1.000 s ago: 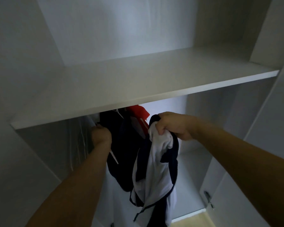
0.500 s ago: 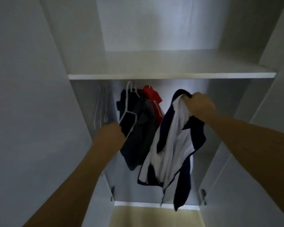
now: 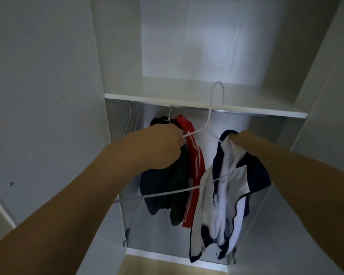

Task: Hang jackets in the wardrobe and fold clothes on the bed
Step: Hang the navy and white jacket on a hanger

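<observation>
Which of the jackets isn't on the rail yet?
The white and navy jacket, bunched in the right hand. The red jacket and dark jacket hang on hangers under the shelf.

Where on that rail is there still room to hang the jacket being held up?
The rail's right stretch is bare, from the red jacket to the wardrobe's right wall, behind the navy-and-white jacket in the right hand. The left is crowded: dark garments and spare hangers. The left hand holds a white hanger.

no readable text, labels or numbers
</observation>
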The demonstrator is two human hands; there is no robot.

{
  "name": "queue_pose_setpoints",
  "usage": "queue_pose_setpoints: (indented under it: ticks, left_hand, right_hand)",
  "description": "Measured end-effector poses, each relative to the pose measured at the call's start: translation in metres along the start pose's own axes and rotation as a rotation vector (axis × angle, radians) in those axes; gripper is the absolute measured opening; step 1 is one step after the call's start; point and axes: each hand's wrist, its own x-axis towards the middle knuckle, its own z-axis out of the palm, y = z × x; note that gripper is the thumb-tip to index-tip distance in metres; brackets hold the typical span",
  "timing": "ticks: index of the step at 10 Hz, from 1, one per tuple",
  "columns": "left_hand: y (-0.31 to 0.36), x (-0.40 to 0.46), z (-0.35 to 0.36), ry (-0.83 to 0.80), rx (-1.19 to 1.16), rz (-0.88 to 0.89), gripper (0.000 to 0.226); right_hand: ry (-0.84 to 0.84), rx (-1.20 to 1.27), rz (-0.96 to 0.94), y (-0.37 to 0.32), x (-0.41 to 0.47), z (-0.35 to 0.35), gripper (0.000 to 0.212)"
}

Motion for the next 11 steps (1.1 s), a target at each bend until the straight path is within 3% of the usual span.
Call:
queue_pose_setpoints:
  ticks: [3,4,5,6,7,8,9,10,11]
  left_hand:
    - [0.027,0.017,0.043,-0.027,-0.154,0.066,0.03]
    - [0.029,0.021,0.073,0.024,-0.33,0.142,0.03]
    - [0.023,0.024,0.096,0.14,-0.551,0.137,0.034]
    - [0.013,0.027,0.097,0.244,-0.689,0.156,0.03]
    - [0.01,0.035,0.083,0.318,-0.454,0.215,0.028]
    - [0.011,0.041,0.073,0.625,0.067,0.038,0.021]
    - [0.022,0.031,0.096,1.011,0.065,0.111,0.025]
    - [0.053,0.021,0.14,0.622,-0.295,0.145,0.018]
    - [0.081,0.038,0.17,-0.048,-0.864,-0.077,0.043]
  right_hand:
    - [-0.22,0.1,-0.137,-0.012,-0.045,-0.045,0.043]
    - [-0.343,0.205,-0.172,-0.009,-0.06,-0.057,0.023]
    - [-0.428,0.407,-0.279,0.003,-0.071,-0.066,0.018]
    - [-0.209,0.218,-0.584,0.013,-0.075,-0.069,0.013]
    - [-0.031,0.023,-0.754,0.014,-0.078,-0.068,0.013]
    - [0.031,-0.009,-0.707,0.013,-0.077,-0.076,0.034]
    - [0.131,0.024,-0.634,0.017,-0.075,-0.088,0.057]
    - [0.238,0.094,-0.54,0.017,-0.075,-0.095,0.071]
    - [0.236,0.216,-0.464,0.014,-0.076,-0.099,0.066]
